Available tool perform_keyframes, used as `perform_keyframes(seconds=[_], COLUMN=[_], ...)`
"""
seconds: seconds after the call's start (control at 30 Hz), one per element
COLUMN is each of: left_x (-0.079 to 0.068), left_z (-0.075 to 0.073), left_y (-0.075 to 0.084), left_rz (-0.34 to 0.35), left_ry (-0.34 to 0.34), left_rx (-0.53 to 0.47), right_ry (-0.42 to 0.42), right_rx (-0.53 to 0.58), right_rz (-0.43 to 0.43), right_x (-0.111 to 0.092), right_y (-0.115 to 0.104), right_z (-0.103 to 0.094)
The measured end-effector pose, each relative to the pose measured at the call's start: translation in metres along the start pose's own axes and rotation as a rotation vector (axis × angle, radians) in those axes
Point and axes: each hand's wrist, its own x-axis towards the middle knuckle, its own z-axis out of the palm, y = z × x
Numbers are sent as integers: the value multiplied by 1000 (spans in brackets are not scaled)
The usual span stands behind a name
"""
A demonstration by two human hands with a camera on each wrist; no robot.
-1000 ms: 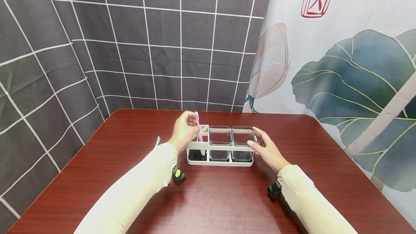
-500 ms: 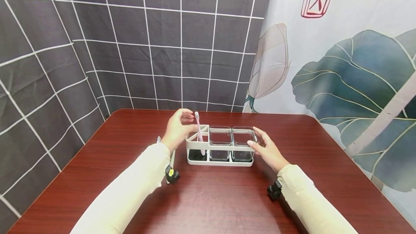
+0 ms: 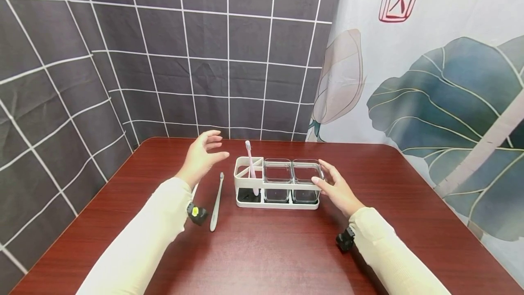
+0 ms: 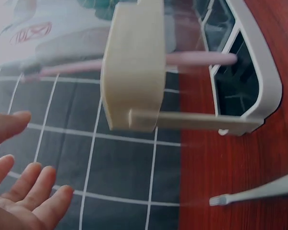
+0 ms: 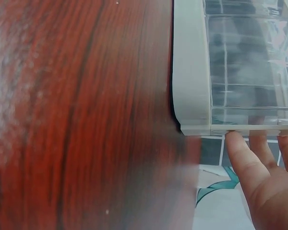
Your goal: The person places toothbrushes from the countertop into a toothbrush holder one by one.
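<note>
A pale toothbrush holder (image 3: 249, 205) with two clear square cups (image 3: 278, 172) stands on the table. A pink toothbrush (image 3: 251, 170) leans upright in its left divided section. My left hand (image 3: 202, 156) is in the air left of the holder, fingers spread, holding nothing. In the left wrist view the fingers (image 4: 31, 187) are apart from everything. My right hand (image 3: 337, 190) holds the holder's right end, thumb over the front rim and fingertips (image 5: 234, 139) at the end bar. A light green-grey toothbrush (image 3: 217, 204) lies between my left wrist and the holder.
A thin pale stick (image 3: 195, 190) shows beside my left wrist, mostly hidden by the arm. Behind the reddish-brown table (image 3: 278, 254) hang a grey grid cloth (image 3: 204, 76) and a white leaf-patterned cloth (image 3: 430, 94).
My left hand has let go of the pink toothbrush and moved left, away from the holder. The light toothbrush on the table has come into full view. My right hand stays put.
</note>
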Motion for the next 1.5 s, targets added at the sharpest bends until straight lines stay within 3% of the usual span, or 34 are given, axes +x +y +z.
perform_keyframes(seconds=[0.37,0.5,0.67,0.9,1.5], left_x=[2,6,10,12,12], left_z=[-37,-46,-54,-61,-68], left_y=[-12,-17,-25,-39,-68], left_rz=[-175,-229,-279,-337,-449], left_ry=[-54,-66,-129,-188,-201], left_rx=[-102,-105,-108,-31,45], right_ry=[-5,-5,-6,-10,-2], right_rx=[-1,1,6,12,20], right_rz=[-4,1,7,6,14], right_x=[0,-1,0,1,-1], right_y=[-1,-1,1,2,0], right_z=[1,0,0,0,0])
